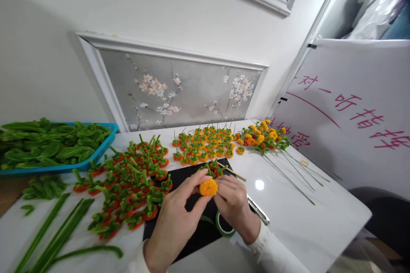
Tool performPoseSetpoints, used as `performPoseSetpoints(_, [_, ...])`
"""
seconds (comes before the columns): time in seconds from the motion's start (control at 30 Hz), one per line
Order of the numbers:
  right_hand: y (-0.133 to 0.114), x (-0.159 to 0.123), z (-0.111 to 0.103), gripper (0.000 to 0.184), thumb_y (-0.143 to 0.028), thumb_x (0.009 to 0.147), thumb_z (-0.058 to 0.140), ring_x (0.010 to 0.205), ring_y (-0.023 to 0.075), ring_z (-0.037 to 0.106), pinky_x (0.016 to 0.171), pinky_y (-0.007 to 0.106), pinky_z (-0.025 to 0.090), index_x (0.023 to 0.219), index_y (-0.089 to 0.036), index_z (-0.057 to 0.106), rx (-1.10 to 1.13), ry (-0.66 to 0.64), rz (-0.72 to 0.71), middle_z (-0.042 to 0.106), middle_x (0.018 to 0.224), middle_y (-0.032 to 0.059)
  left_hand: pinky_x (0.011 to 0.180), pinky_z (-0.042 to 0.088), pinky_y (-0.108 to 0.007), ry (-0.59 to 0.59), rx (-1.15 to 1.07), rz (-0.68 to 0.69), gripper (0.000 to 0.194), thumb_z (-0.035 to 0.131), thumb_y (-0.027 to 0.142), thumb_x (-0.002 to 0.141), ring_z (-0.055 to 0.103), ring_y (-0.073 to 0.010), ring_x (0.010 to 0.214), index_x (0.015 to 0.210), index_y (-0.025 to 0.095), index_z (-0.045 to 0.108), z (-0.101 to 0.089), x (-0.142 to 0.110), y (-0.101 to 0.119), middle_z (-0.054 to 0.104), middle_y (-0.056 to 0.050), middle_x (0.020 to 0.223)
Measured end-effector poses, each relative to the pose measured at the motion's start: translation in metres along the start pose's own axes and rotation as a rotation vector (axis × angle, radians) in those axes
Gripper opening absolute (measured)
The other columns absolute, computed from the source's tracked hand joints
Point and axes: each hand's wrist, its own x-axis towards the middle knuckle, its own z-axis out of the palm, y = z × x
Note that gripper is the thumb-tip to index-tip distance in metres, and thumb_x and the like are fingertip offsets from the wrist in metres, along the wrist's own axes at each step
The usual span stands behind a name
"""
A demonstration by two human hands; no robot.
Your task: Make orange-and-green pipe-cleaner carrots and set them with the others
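Observation:
Between my two hands is a small yellow-orange pipe-cleaner flower [208,187], its round face turned toward me. My left hand [179,209] pinches it at the left edge with thumb and finger. My right hand [232,202] is closed against its right side; what those fingers grip behind the flower is hidden. Beneath my hands lies a black mat [192,245]. A roll of green tape [225,227] rests by my right wrist, partly covered. Just behind the held flower sit a few orange flowers with green tops [215,168].
Many orange flowers with green tops [128,187] cover the left; yellow ones [208,143] stand behind. Stemmed flowers [269,134] lie at back right. A blue basket [115,132] holds green pieces. Green pipe cleaners [60,234], a thin stick [233,171] and a cutter [259,210] lie nearby.

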Motion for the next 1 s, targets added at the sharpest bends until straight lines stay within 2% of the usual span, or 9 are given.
performPoseSetpoints(0.17, [-0.003,0.003,0.000,0.029,-0.009,0.087,0.046,0.057,0.0118,0.053,0.056,0.025,0.040,0.061,-0.019,0.055,0.034,-0.015,0.047,0.063,0.063,0.0012,0.091,0.054,-0.030,-0.012,-0.092,-0.014,0.053,0.062,0.019,0.080,0.065,-0.0183,0.101,0.128,0.035,0.048,-0.002,0.003,-0.005,0.064,0.001,0.121])
performPoseSetpoints(0.3, [-0.004,0.003,0.001,0.026,-0.008,0.085,0.042,0.062,0.0136,0.056,0.059,0.026,0.043,0.069,-0.019,0.059,0.042,0.028,0.029,0.065,0.068,0.0026,0.090,0.054,-0.032,0.059,-0.152,-0.004,0.063,0.068,0.016,0.073,0.058,-0.0216,0.113,0.129,0.034,0.045,0.003,0.002,-0.003,0.059,-0.002,0.126])
performPoseSetpoints(0.43, [-0.007,0.003,0.001,0.027,-0.006,0.085,0.041,0.062,0.0138,0.057,0.061,0.027,0.044,0.069,-0.019,0.059,0.006,0.007,0.003,0.065,0.067,0.0025,0.092,0.053,-0.033,0.093,-0.108,0.005,0.054,0.064,0.018,0.077,0.062,-0.0200,0.106,0.127,0.031,0.047,0.004,-0.001,0.000,0.063,-0.003,0.115])
performPoseSetpoints(0.6, [-0.009,0.003,0.004,0.026,-0.008,0.087,0.042,0.062,0.0130,0.058,0.061,0.026,0.044,0.073,-0.020,0.061,0.012,0.016,-0.009,0.066,0.068,0.0017,0.090,0.053,-0.031,0.056,-0.101,-0.005,0.044,0.059,0.018,0.080,0.066,-0.0179,0.097,0.122,0.030,0.051,0.002,-0.001,0.002,0.067,-0.001,0.107])
performPoseSetpoints(0.83, [-0.005,0.003,0.008,0.027,-0.007,0.082,0.043,0.056,0.0132,0.054,0.056,0.025,0.040,0.062,-0.019,0.056,0.037,0.082,0.009,0.059,0.057,0.0007,0.093,0.052,-0.033,0.046,-0.252,-0.043,0.061,0.066,0.016,0.073,0.060,-0.0207,0.109,0.128,0.032,0.046,0.005,-0.002,0.007,0.061,-0.003,0.121])
performPoseSetpoints(1.0, [-0.007,0.002,0.007,0.024,-0.009,0.083,0.044,0.060,0.0142,0.056,0.058,0.026,0.040,0.070,-0.019,0.060,0.016,0.045,-0.002,0.062,0.061,0.0015,0.093,0.051,-0.032,0.106,-0.217,-0.031,0.060,0.067,0.017,0.073,0.062,-0.0195,0.105,0.127,0.032,0.047,0.006,-0.002,0.005,0.062,-0.001,0.114])
